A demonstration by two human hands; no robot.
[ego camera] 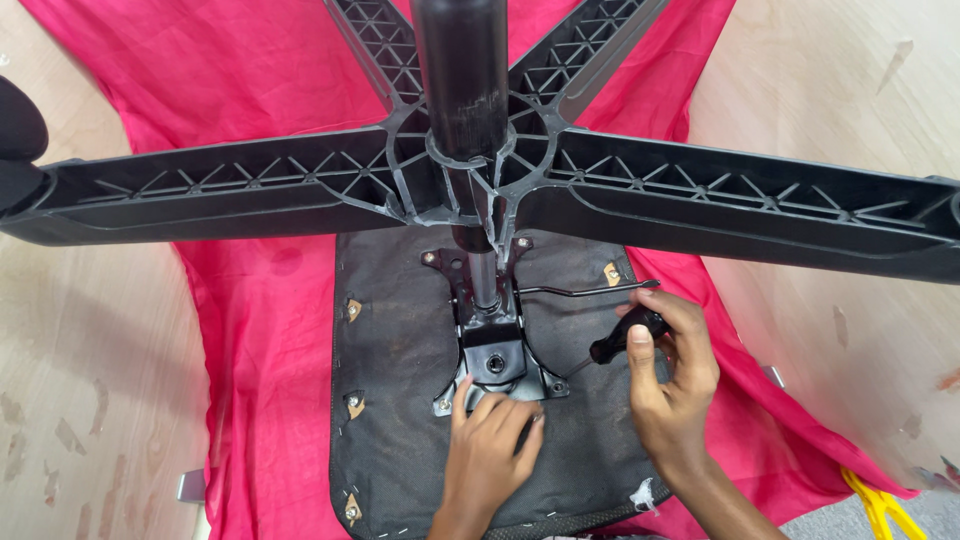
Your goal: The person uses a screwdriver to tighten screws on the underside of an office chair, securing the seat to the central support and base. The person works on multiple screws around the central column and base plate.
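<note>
An office chair lies upside down on a red cloth (250, 330), its black seat underside (400, 400) facing up and the five-armed star base (700, 195) looming above. At the seat's centre sits the black metal mounting plate (492, 355). The left hand (492, 450) presses flat just below that plate, fingers together, apparently steadying it. The right hand (672, 375), right of the plate, grips a black-handled screwdriver (622, 338), its tip angled toward the plate's right-hand bolt.

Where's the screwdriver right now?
The screwdriver is in the right hand, right of centre in the head view, its tip angled down-left toward the metal plate under the seat, just below the lever.
</note>
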